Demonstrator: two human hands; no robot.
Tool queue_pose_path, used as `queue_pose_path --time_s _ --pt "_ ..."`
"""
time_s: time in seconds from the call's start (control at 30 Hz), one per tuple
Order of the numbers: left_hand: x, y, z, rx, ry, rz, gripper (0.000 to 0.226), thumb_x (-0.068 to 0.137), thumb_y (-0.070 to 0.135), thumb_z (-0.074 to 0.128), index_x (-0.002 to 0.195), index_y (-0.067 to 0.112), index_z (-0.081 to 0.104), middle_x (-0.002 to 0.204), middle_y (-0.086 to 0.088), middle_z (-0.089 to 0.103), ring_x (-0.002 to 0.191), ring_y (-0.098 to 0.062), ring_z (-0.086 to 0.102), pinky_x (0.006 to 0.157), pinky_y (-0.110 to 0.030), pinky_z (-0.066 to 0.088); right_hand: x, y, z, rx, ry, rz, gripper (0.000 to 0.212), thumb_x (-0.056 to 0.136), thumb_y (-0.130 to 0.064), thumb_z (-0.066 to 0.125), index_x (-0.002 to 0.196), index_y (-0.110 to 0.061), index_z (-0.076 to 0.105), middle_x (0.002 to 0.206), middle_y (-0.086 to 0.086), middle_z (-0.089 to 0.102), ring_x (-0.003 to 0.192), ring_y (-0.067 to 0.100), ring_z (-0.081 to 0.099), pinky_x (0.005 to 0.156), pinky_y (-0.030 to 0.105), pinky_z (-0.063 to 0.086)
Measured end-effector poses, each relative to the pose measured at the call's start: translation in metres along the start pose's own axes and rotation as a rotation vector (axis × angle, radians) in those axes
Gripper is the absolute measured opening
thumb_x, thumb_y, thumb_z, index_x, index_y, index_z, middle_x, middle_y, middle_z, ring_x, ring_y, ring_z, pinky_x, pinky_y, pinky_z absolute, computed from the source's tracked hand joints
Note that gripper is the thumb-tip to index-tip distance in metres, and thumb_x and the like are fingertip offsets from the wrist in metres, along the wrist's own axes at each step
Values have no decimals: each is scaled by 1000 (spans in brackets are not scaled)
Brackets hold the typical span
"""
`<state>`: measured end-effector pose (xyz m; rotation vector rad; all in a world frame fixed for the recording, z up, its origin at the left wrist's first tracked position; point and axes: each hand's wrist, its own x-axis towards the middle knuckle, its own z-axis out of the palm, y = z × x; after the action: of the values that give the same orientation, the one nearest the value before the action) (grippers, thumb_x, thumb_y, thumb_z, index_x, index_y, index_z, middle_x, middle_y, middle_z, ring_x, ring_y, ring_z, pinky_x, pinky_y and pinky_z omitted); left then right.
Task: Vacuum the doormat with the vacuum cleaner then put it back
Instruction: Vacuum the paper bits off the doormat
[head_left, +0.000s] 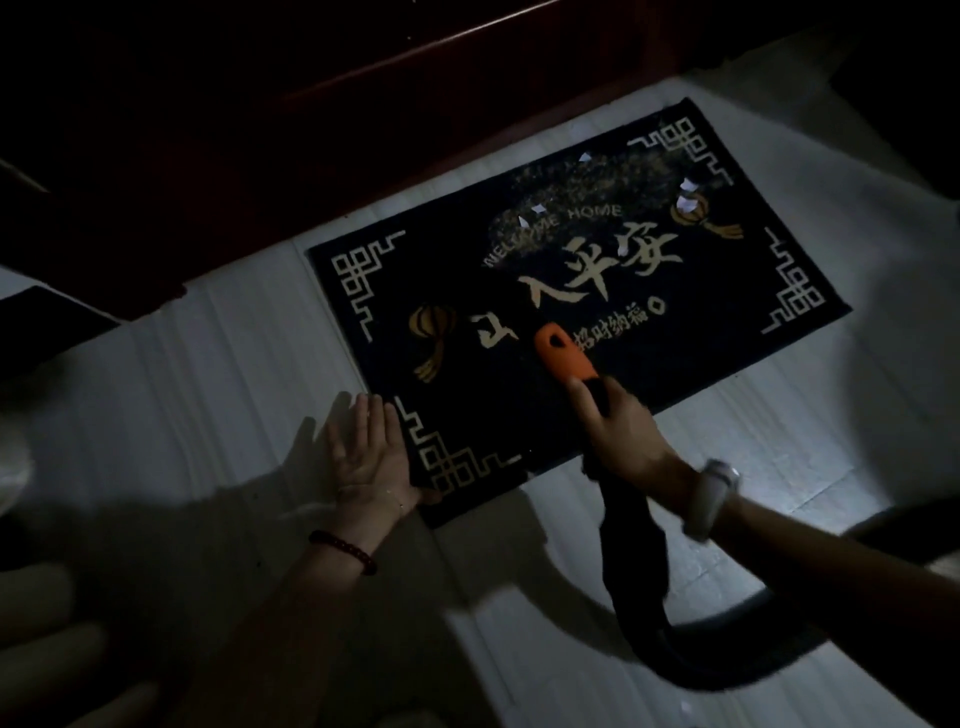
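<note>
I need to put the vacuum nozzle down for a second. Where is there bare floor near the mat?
Bare tile lies right of the right hand, below the doormat's near edge, in the lit patch. More lies left of the left hand, toward the dark wooden door. The black hose crowds the floor below the orange nozzle; white scraps dot the mat's far half.

Under the right hand (621, 439) the orange nozzle (565, 355) looks like smooth, slightly glossy plastic, and the black hose (644, 582) trailing behind that wrist seems matt, perhaps rubbery; the light is too dim to be sure. The doormat (498, 415) beside the left hand (371, 452) is dark, matt pile cloth with woven gold figures. Beyond both hands, small white scraps (844, 185) look like paper. The pale floor (208, 364) is smooth with a faint sheen.
</note>
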<state>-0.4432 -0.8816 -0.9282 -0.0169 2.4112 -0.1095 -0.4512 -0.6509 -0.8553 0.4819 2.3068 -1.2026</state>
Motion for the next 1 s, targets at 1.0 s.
queue_pose_path --time_s 1.0 --pt "53 33 -20 -238 86 64 107 75 73 49 145 30 -19 151 -4 -31 139 -31 -27 117 -45 -7 35 -10 -15 -24 -14 -21 35 95 -44 40 113 -14 44 74 2 58 49 12 58 40 16 45"
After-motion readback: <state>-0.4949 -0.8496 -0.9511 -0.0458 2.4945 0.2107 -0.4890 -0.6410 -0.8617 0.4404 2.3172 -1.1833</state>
